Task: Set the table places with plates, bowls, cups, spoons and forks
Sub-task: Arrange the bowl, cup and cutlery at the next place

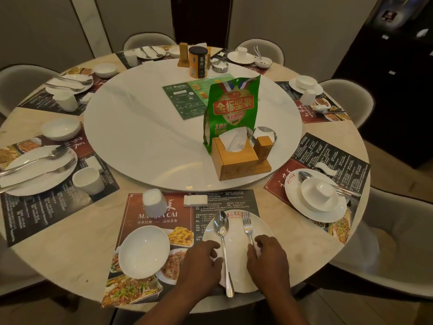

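Observation:
On the placemat (154,216) in front of me lies a white plate (236,263). A spoon (223,242) and a fork (248,227) lie side by side on it. My left hand (201,261) rests on the plate's left edge, fingers curled beside the spoon handle. My right hand (269,256) covers the fork's handle, and its fingers appear to pinch it. A white bowl (144,250) sits left of the plate. An upturned white cup (154,202) and a small white rest (195,200) stand farther back on the mat.
A marble turntable (140,127) fills the middle, carrying a wooden tissue box (236,160), a green snack bag (232,109) and a tin (198,62). To the right, a stacked plate, bowl and cup (316,198). Further place settings ring the table, chairs around it.

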Demonstrator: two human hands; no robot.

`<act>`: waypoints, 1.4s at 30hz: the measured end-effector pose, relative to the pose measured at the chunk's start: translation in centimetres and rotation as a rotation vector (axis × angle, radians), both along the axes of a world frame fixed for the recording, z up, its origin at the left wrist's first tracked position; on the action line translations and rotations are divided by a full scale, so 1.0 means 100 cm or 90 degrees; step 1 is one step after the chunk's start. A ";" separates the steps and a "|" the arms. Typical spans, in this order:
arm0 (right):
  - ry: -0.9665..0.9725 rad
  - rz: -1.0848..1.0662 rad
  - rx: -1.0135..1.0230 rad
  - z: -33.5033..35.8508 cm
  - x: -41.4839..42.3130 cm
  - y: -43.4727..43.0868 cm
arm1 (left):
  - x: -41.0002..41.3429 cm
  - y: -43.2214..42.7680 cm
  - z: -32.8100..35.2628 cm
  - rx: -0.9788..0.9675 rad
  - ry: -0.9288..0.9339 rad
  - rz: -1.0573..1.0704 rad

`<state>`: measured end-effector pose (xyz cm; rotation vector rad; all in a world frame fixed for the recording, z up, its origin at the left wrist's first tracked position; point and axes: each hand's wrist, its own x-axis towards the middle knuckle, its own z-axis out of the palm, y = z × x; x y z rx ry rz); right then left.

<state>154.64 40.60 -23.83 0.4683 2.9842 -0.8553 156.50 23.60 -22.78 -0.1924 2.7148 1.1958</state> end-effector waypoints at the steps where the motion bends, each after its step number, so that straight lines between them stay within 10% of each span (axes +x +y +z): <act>1: 0.014 0.009 0.012 0.002 -0.001 -0.002 | 0.001 -0.006 0.002 0.002 0.010 0.006; 12: 0.034 0.247 -0.055 0.027 -0.004 -0.107 | 0.018 -0.117 0.031 -0.053 0.115 0.241; 22: 0.008 -0.115 0.023 0.043 -0.010 0.002 | 0.027 -0.102 0.039 0.035 0.095 0.125; 28: -0.157 -0.044 -0.055 0.029 0.002 0.036 | 0.027 -0.037 0.018 0.033 -0.039 0.018; 42: -0.157 -0.029 -0.178 0.013 -0.005 0.048 | 0.028 -0.008 0.006 0.097 -0.153 0.256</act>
